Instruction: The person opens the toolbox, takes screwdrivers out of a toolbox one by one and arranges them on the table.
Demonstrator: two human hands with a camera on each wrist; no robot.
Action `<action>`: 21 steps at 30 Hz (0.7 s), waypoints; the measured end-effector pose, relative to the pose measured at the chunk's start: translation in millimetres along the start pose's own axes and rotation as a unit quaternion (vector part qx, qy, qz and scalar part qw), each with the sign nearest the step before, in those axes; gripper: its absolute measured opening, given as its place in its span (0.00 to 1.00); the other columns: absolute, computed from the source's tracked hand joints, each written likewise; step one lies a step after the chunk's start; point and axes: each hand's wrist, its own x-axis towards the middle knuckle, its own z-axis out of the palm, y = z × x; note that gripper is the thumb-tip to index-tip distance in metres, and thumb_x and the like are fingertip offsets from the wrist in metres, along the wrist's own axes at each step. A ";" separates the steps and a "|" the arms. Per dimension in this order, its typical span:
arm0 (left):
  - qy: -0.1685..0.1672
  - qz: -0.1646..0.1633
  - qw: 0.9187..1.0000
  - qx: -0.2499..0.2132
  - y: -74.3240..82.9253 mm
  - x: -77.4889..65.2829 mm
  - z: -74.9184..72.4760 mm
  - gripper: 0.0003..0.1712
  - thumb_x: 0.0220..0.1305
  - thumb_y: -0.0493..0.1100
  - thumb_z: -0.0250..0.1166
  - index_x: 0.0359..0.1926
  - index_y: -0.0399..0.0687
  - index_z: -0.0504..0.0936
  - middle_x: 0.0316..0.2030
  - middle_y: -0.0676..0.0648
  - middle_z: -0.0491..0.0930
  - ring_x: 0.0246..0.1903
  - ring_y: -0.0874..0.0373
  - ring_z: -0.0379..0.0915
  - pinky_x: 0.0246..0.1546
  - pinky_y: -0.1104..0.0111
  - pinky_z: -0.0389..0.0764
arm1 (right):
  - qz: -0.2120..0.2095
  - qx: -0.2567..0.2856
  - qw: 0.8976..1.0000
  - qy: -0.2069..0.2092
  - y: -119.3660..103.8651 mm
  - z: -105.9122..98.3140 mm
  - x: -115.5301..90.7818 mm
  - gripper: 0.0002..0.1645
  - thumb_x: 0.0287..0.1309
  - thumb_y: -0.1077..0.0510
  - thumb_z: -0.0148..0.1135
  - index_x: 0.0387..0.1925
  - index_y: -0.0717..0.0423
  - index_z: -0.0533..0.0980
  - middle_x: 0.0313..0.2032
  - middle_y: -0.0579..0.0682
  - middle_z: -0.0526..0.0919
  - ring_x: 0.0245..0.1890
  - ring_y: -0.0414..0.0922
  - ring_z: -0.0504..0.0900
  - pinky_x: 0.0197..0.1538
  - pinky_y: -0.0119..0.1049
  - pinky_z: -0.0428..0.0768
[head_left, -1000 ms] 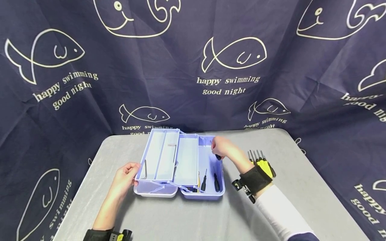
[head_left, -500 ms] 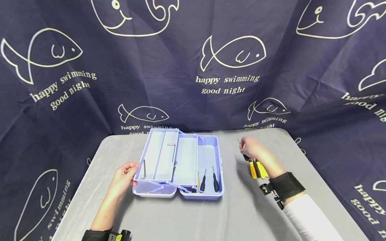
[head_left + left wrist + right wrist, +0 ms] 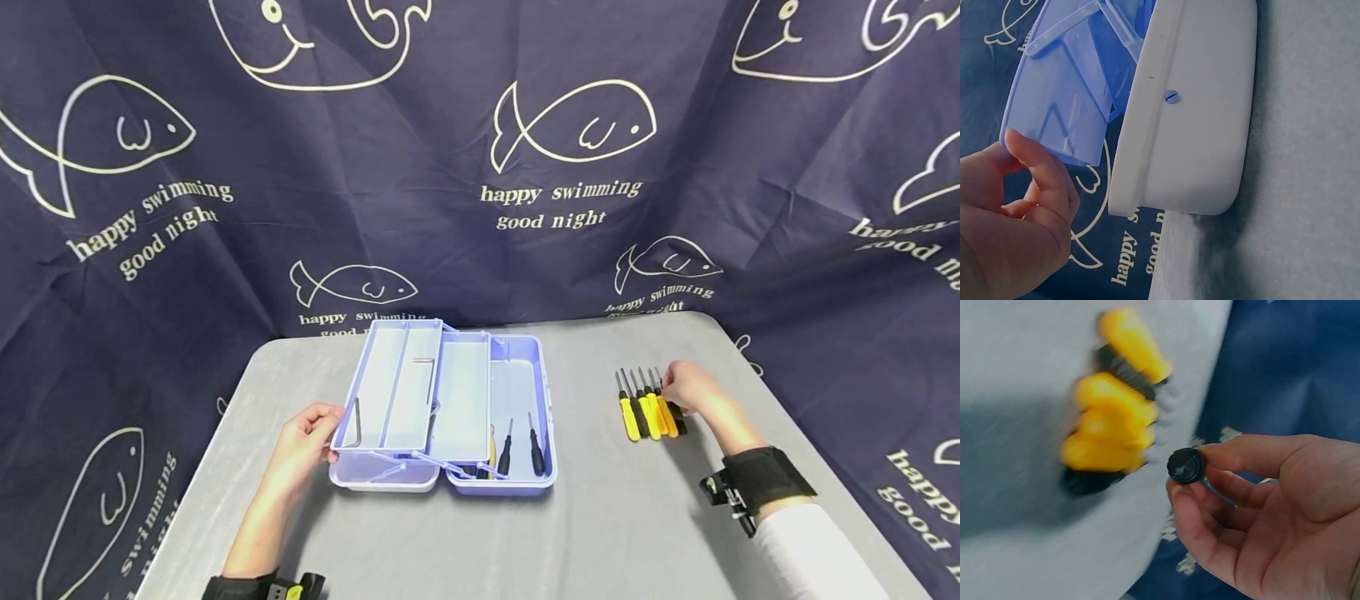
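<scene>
A lavender toolbox (image 3: 551, 433) stands unfolded on the table. My left hand (image 3: 303, 437) pinches the front left corner of its raised tray (image 3: 1054, 94) between thumb and fingers. Off to the right, my right hand (image 3: 693, 390) holds a small screwdriver (image 3: 1186, 465) by its black handle, butt end toward the right wrist camera. This hand is at the right end of a row of yellow and black screwdrivers (image 3: 630, 419) lying side by side, shafts pointing away. Two black-handled screwdrivers, one a slim screwdriver (image 3: 537, 456), lie in the toolbox's deep compartment.
An L-shaped hex key (image 3: 357, 423) lies in the raised tray, with another hex key (image 3: 431, 379) nearby. A yellow-handled tool (image 3: 492, 454) is partly hidden beneath the middle tray (image 3: 463, 400). A dark fish-print curtain (image 3: 450, 208) hangs behind the grey table (image 3: 585, 517).
My right hand has moved from the toolbox's deep compartment rightward, carrying the screwdriver, past the row to its right end. My left hand keeps its pinch on the tray corner.
</scene>
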 end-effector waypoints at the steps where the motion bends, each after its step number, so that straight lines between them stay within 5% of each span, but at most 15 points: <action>1: -0.001 0.001 1.000 -0.002 -0.1 -0.4 -0.6 0.08 0.78 0.39 0.59 0.40 0.39 0.79 0.23 0.55 0.81 0.20 0.65 0.73 0.19 0.75 0.75 | -0.001 0.003 1.000 0.003 7.6 1.1 1.4 0.04 0.58 0.69 0.55 0.30 0.63 0.68 0.27 0.54 0.71 0.19 0.43 0.73 0.23 0.32 0.76; 9: 0.003 0.002 1.000 0.016 0.6 -0.5 -2.0 0.10 0.78 0.42 0.60 0.40 0.39 0.78 0.23 0.55 0.81 0.22 0.65 0.75 0.20 0.75 0.77 | -0.007 0.013 1.000 0.025 45.0 8.4 6.1 0.04 0.56 0.68 0.57 0.33 0.66 0.71 0.30 0.57 0.74 0.23 0.47 0.74 0.23 0.35 0.77; 21: 0.002 0.011 1.000 0.025 -1.7 -2.4 -2.6 0.11 0.79 0.42 0.59 0.40 0.37 0.79 0.24 0.55 0.81 0.24 0.65 0.77 0.22 0.74 0.79 | -0.010 0.005 0.999 0.031 56.1 12.5 3.7 0.04 0.57 0.65 0.57 0.29 0.64 0.73 0.27 0.55 0.75 0.22 0.45 0.74 0.25 0.36 0.75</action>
